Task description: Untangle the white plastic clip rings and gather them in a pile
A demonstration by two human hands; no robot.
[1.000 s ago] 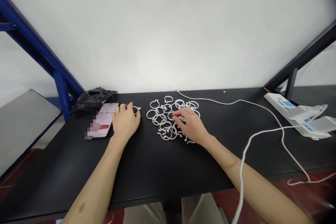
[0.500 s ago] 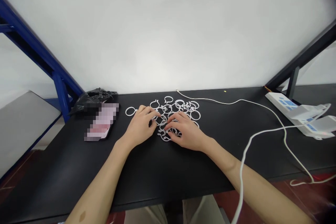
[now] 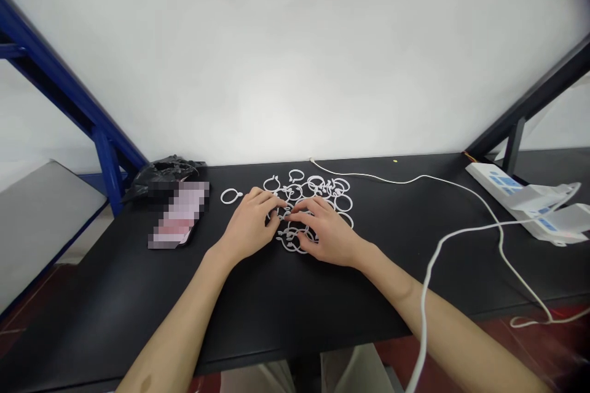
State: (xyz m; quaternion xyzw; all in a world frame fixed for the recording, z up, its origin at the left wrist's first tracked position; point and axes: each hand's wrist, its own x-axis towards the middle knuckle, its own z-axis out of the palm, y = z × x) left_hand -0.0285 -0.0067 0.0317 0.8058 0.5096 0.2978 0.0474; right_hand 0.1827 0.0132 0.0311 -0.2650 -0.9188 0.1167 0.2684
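Note:
White plastic rings with a gap and small knobbed ends, like shower curtain rings (image 3: 343, 203), lie in a loose, overlapping heap on the black table (image 3: 276, 313). At the heap's left side, my left hand (image 3: 252, 221) has its fingers bent and its thumb drawn close to the index finger, around part of a ring. My right hand (image 3: 329, 230) is over the near side of the heap, its bent fingers and thumb apart, touching rings. The fingertips of both hands nearly meet and hide some rings. One single ring (image 3: 229, 196) lies left of the heap.
A phone (image 3: 182, 215), blurred by pixels, and a black plastic bag (image 3: 161, 173) lie at the left. On the right is a white power strip (image 3: 500, 184) with plugs. A white cable (image 3: 436, 258) crosses the table's right side. Behind is a pale wall (image 3: 295, 61).
My left thumb has moved right, closer to its index finger. The right index finger has reached slightly left. Rings under the hands have shifted a little, some towards the near edge.

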